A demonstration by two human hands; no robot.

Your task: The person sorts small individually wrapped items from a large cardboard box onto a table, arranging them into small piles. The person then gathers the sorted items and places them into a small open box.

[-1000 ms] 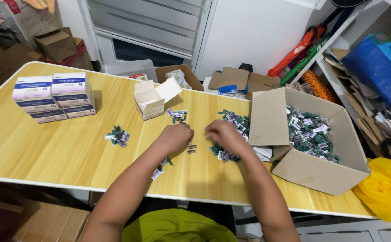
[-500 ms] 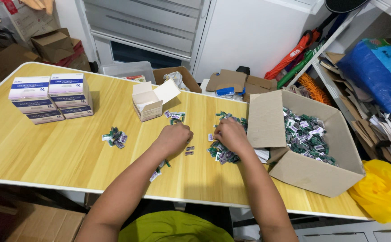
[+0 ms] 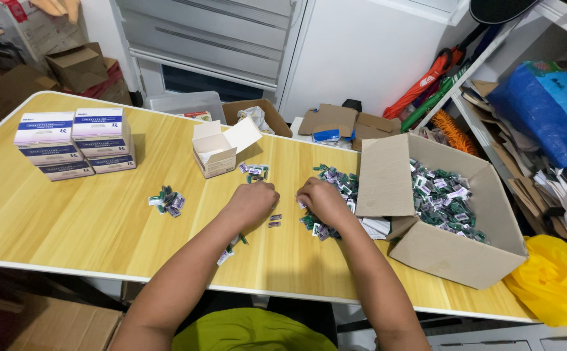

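Observation:
My left hand (image 3: 253,201) rests knuckles-up on the wooden table (image 3: 69,221), fingers curled; what it holds is hidden. My right hand (image 3: 322,198) lies curled over a loose pile of small green-and-white vials (image 3: 335,182) beside the big cardboard box (image 3: 452,253). Two tiny vials (image 3: 274,220) lie between the hands. A few more vials (image 3: 230,250) show under my left forearm. A small open white carton (image 3: 217,149) stands just beyond my left hand, with a small cluster of vials (image 3: 255,171) next to it.
Stacked white-and-purple cartons (image 3: 75,143) stand at the table's far left. Another small vial cluster (image 3: 167,200) lies left of my hand. The big box holds several vials (image 3: 442,198). A yellow bag (image 3: 556,279) and cluttered shelves are at the right; cardboard boxes sit behind the table.
Both hands have stayed over the same spot near the vial pile, with only slight shifts of the fingers. The view has drifted slightly.

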